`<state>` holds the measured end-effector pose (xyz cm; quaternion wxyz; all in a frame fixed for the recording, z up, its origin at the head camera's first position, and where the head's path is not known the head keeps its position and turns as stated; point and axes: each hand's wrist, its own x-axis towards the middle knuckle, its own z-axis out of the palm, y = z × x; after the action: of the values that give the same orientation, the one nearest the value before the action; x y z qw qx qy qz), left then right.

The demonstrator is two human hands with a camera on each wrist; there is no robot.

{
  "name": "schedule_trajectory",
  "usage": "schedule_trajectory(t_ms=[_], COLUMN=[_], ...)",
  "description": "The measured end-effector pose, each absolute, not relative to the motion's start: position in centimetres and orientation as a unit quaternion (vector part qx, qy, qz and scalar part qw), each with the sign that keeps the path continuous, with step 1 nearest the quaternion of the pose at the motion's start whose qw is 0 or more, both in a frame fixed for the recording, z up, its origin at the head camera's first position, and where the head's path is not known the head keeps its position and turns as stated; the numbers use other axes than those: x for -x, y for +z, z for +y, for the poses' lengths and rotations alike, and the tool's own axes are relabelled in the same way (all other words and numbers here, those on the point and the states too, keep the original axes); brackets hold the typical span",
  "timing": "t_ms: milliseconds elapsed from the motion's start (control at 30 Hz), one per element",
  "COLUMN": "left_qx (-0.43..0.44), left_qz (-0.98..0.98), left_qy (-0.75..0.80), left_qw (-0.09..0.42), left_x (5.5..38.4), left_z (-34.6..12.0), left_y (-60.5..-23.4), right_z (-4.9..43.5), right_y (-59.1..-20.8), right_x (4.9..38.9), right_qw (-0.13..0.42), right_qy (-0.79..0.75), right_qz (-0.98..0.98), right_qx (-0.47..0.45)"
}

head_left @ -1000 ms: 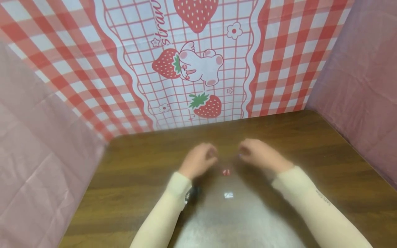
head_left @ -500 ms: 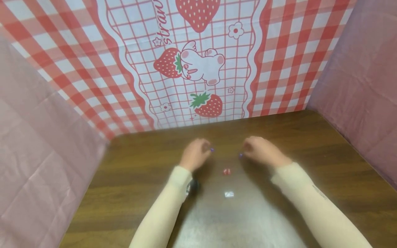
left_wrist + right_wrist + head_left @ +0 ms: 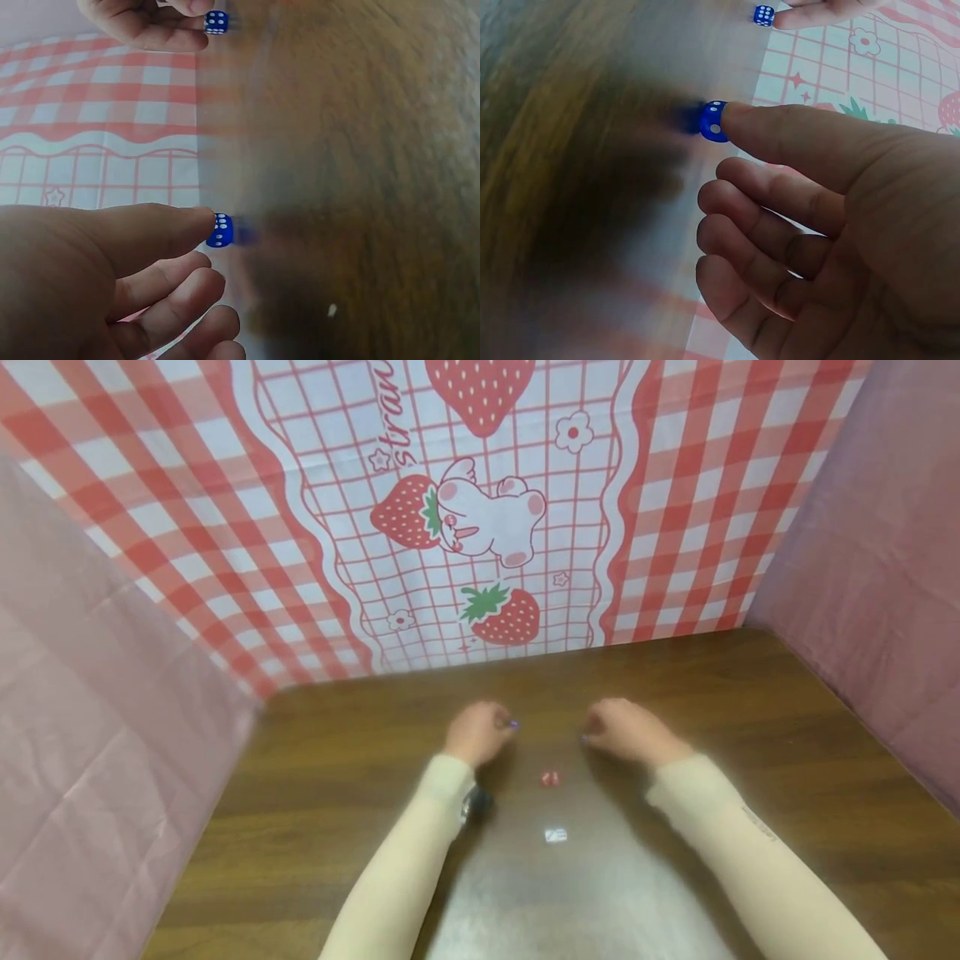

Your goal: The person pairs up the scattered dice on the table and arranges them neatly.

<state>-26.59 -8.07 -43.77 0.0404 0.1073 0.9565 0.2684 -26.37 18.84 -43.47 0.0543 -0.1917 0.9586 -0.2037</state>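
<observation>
My left hand (image 3: 480, 732) is low over the far middle of the wooden table, pinching a blue die (image 3: 219, 230) with white pips at the thumb tip. Across a short gap, my right hand (image 3: 628, 731) pinches a second blue die (image 3: 714, 121) the same way; its index finger is hidden behind the thumb. Both dice are right at the tabletop, each with a blue reflection beside it. Between the hands and nearer the body lies a pair of red dice (image 3: 551, 779). Closer still, two white dice (image 3: 556, 835) sit side by side.
The brown wooden table (image 3: 315, 827) ends at a red checked cloth (image 3: 682, 527) with strawberry prints, hung upright behind it. Pink cloth (image 3: 112, 718) walls the left side, and another pink cloth (image 3: 862, 568) the right.
My left hand has shifted slightly away from the body and a little left, and its blue die now shows at the fingertips. The right hand has hardly moved. Red and white dice stay put.
</observation>
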Motion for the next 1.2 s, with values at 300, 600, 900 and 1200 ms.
schedule_trajectory(t_ms=[300, 600, 900, 1200], left_qx=[-0.104, -0.083, -0.089, -0.106], left_qz=[0.958, 0.954, 0.951, 0.945], left_qy=[0.265, 0.286, 0.293, 0.308], left_qw=[0.027, 0.034, 0.039, 0.039], left_x=[26.8, 26.8, 26.4, 26.4], left_z=[-7.8, -8.5, -8.8, -9.0], left_y=[-44.1, -44.5, -44.3, -44.4], right_z=[18.7, 18.1, 18.3, 18.8], right_y=[-43.7, -43.5, -44.1, -44.6], right_x=[26.4, 26.2, 26.3, 26.7], right_qw=[0.049, 0.047, 0.037, 0.041], right_qy=[-0.216, -0.219, -0.217, -0.220], right_qz=[0.956, 0.951, 0.953, 0.952], right_qx=[0.192, 0.213, 0.207, 0.207])
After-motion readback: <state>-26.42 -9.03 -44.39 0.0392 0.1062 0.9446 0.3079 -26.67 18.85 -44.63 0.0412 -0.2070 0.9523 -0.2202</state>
